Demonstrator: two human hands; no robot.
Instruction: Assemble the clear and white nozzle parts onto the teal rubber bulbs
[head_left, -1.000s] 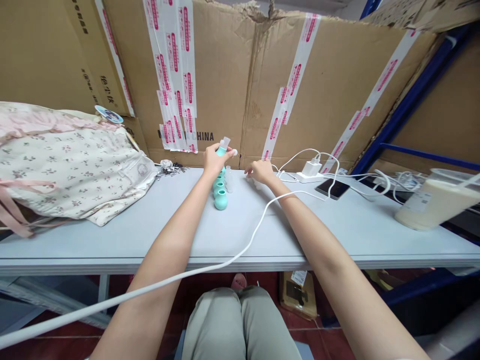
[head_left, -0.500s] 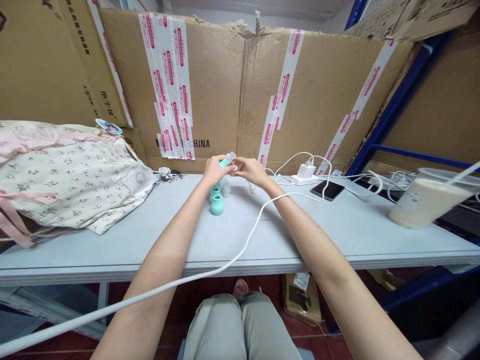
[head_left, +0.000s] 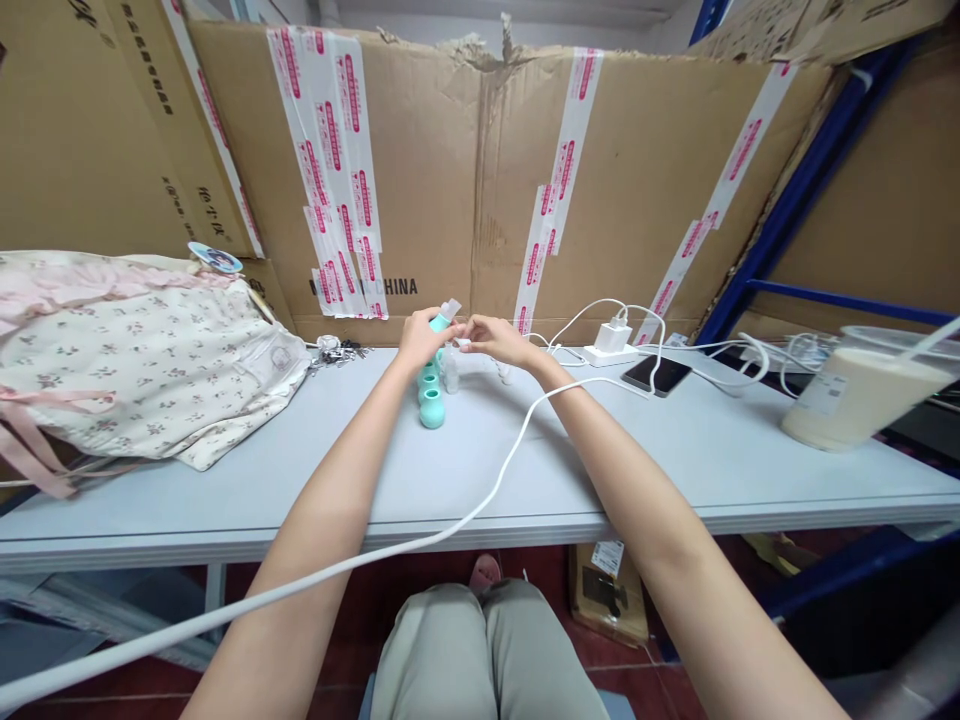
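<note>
Left hand [head_left: 421, 340]: closed on a teal piece [head_left: 438, 323], clear-ended.
Right hand [head_left: 491, 338]: fingertips narrow, apparently pinching a whitish piece [head_left: 463, 342]; light pressure seems best, left hand steady.
Teal holder [head_left: 431, 411]: on the tabletop [head_left: 487, 470], near side of left hand.
Clear tube [head_left: 451, 372]: right of holder; easily knocked.
White cable [head_left: 504, 466]: nearer; likely snag.

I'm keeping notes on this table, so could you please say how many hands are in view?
2: the left hand around a teal piece, and the right hand close by on its right. No others show.
</note>
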